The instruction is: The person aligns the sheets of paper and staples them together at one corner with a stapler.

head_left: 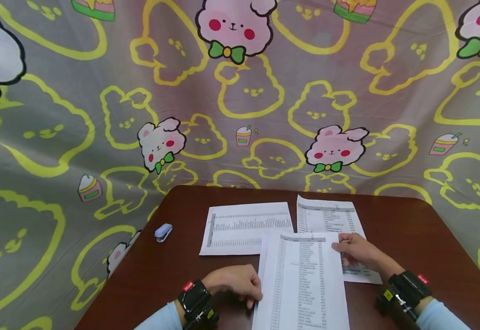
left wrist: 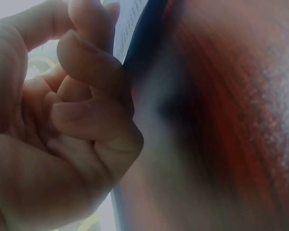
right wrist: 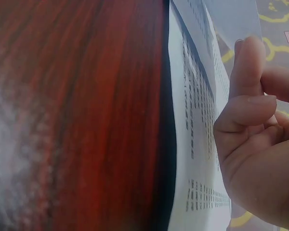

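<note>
Printed sheets of paper [head_left: 301, 284], slightly offset at the upper left, stand in front of me in the head view. My left hand [head_left: 237, 280] pinches their left edge partway down. At the upper right corner, my right hand [head_left: 357, 251] pinches them between thumb and fingers. In the left wrist view, a strip of the paper [left wrist: 127, 26] shows beyond the curled fingers [left wrist: 94, 115]. The right wrist view has the hand [right wrist: 260, 139] beside a printed sheet lying on the table [right wrist: 198, 163].
On the brown table [head_left: 140, 284], a landscape printed sheet [head_left: 245, 229] lies behind the held paper. Another printed sheet [head_left: 326, 215] lies to its right, partly covered. A small pale purple stapler [head_left: 163, 232] sits at the left. A patterned cloth [head_left: 256, 105] hangs behind the table.
</note>
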### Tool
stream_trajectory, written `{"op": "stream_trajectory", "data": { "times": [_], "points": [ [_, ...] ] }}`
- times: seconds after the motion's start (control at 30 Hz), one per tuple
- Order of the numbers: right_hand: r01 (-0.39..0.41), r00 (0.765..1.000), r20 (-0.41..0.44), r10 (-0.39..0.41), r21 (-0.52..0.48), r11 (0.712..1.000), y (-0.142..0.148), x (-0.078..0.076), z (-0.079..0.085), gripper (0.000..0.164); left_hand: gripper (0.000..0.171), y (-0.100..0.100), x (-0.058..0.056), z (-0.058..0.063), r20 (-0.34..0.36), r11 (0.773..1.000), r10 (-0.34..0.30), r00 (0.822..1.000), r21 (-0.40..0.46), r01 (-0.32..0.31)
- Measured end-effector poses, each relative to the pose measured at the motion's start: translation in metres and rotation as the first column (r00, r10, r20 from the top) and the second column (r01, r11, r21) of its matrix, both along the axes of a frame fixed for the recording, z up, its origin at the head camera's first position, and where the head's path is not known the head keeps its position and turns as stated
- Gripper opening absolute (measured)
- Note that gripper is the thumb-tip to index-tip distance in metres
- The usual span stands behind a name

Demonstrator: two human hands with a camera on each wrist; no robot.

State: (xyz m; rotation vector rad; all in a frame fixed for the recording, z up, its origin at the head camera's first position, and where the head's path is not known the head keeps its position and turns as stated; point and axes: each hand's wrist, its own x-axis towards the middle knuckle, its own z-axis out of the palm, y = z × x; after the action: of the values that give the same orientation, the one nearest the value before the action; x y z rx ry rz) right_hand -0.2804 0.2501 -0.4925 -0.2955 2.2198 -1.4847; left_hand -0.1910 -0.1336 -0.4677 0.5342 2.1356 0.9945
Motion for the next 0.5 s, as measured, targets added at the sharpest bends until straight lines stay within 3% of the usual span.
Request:
{"op": "stream_trajectory", "data": {
  "times": [0.13, 0.5],
  "points": [
    [-0.009, 1.0, -0.004, 0.009, 0.004, 1.0, -0.004, 0.0, 0.001, 0.039, 0.02, -0.002, 0.003, -0.001, 0.015, 1.0, -0.003, 1.0, -0.008, 0.003],
    [-0.047, 0.999, 0.004, 0.047, -0.007, 0.999, -0.014, -0.003, -0.004, 0.034, 0.021, -0.005, 0.012, 0.001, -0.038, 0.997, 0.024, 0.999, -0.068, -0.027]
  ]
}}
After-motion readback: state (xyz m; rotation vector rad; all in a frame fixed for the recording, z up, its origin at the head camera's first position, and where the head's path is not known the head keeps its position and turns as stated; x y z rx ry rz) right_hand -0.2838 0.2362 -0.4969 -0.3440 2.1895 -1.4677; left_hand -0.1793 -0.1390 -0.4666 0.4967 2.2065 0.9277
